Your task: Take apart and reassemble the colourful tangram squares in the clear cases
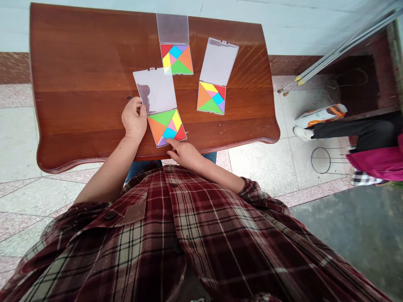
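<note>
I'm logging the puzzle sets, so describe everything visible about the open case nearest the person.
The case is thin clear plastic, hinged open and lying flat near the front edge of the wooden table. Its tray holds flat coloured pieces fitted into a square: orange, green, yellow, pink, blue, red, purple. The frosted lid lies folded back, away from the person. The left hand touches the hinge side; a fingertip of the right hand rests at the tray's near edge.
</note>
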The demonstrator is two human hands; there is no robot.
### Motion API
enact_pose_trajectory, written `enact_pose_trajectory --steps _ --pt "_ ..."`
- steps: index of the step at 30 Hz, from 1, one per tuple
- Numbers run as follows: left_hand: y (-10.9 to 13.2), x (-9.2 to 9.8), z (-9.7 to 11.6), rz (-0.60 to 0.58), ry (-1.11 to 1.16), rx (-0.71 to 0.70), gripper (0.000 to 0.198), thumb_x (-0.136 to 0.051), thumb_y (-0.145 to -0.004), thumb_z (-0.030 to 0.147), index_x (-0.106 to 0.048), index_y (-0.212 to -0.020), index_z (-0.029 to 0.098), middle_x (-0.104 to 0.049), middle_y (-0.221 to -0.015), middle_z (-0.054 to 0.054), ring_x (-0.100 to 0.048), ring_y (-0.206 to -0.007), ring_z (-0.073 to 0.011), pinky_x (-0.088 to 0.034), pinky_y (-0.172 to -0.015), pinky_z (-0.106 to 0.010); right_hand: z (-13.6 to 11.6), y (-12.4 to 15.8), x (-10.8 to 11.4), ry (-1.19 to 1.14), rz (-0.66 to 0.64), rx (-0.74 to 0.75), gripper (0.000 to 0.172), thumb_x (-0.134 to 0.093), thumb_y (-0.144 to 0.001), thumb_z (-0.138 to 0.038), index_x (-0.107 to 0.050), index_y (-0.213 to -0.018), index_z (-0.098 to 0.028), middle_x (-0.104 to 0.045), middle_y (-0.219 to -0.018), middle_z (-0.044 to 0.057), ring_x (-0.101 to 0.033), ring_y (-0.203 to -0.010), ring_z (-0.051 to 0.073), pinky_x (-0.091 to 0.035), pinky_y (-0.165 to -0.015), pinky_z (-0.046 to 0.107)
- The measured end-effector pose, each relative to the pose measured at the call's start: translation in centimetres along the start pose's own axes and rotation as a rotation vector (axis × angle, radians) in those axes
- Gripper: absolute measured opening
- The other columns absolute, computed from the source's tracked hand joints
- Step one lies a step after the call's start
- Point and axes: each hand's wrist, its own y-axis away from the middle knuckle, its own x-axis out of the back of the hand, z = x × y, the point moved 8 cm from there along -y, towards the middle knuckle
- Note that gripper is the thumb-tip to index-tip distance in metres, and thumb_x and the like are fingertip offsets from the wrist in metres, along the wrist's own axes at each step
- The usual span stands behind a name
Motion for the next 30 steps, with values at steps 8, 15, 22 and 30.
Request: enact_pose_trajectory --steps 8,15,22,30 --pt "-0.1 -0.3 -0.5 -0.028 0.026 0.027 0.027 -0.056 -0.090 0.049 -0.055 -0.098 0.023 -0.065 -0.091 -0.003 -0.068 -0.096 -0.0188 -0.052 -0.099 -0.036 -0.6 0.5 -0.6 0.124 -0.087 -0.017 0.053 -0.046 -0.098 -0.027 -0.038 -0.148 -0.013 -0.070 -0.121 0.015 -0.068 -0.104 0.026 -0.051 -0.088 0.037" --pt "0.1 0.0 0.1 -0.031 -0.059 0.055 0.023 -0.055 -0.091 0.043 -0.056 -0.098 0.021 -0.065 -0.088 -0.002 -0.068 -0.091 -0.0170 -0.051 -0.099 -0.035 -0.7 0.7 -0.9 0.159 -0.120 -0.007 0.057 -0.046 -0.098 -0.030 -0.034 -0.151 -0.013 -0.070 -0.121 0.016 -0.068 -0.105 0.030 -0.052 -0.088 0.040" --pt "0.0 0.1 0.2 -0.017 -0.065 0.035 0.022 -0.055 -0.091 0.042 -0.058 -0.098 0.021 -0.065 -0.087 -0.002 -0.068 -0.088 -0.0170 -0.053 -0.095 -0.035 0.0 0.4 0.4 0.129 -0.052 -0.038 0.053 -0.046 -0.099 -0.029 -0.037 -0.150 -0.015 -0.070 -0.121 0.013 -0.068 -0.107 0.028 -0.051 -0.089 0.038" --pt "0.0 0.2 0.2 -0.010 -0.071 0.038 0.018 -0.055 -0.090 0.036 -0.058 -0.098 0.020 -0.064 -0.086 -0.002 -0.067 -0.085 -0.0164 -0.053 -0.095 -0.036 1.0 0.0 1.2 0.199 -0.027 -0.131 0.059 -0.047 -0.099 -0.033 -0.031 -0.153 -0.015 -0.073 -0.112 0.016 -0.069 -0.102 0.032 -0.053 -0.083 0.041"
